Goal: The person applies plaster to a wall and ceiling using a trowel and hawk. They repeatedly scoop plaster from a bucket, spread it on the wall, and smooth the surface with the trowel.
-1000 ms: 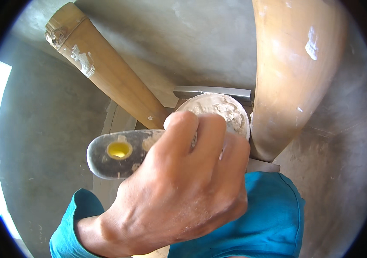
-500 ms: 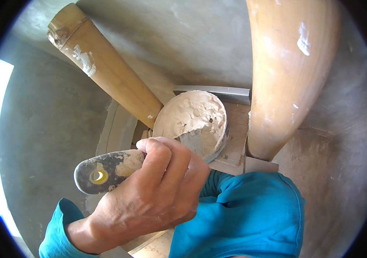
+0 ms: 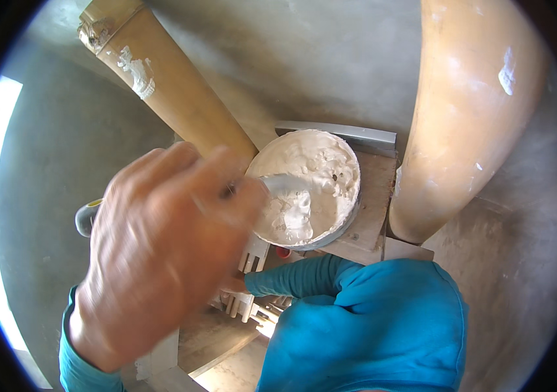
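Note:
My left hand (image 3: 167, 255), blurred by motion, is closed around a putty knife (image 3: 283, 183). The dark end of its handle pokes out on the left, behind the hand. Its blade reaches over a round bucket (image 3: 351, 221) of thick, pale plaster (image 3: 321, 163). The plaster's surface is lumpy, with a fresh ridge below the blade; whether blade and plaster touch, I cannot tell. My right arm, in a blue sleeve (image 3: 370, 313), crosses leftward below the bucket. Only a sliver of my right hand (image 3: 235, 282) shows near some wooden slats; its fingers are hidden behind my left hand.
The bucket stands on a wooden board (image 3: 368, 225), with a grey metal bar (image 3: 363, 136) behind it. Thick bamboo poles, a left one (image 3: 180, 85) and a right one (image 3: 468, 117), flank it, spotted with plaster. Behind rises a grey wall (image 3: 291, 59). Slatted pieces (image 3: 249, 256) lie below.
My left hand has moved up and left, drawing the putty knife blade back from the bucket's near side. A ridge of plaster now shows there. My right forearm and the slats have come into view.

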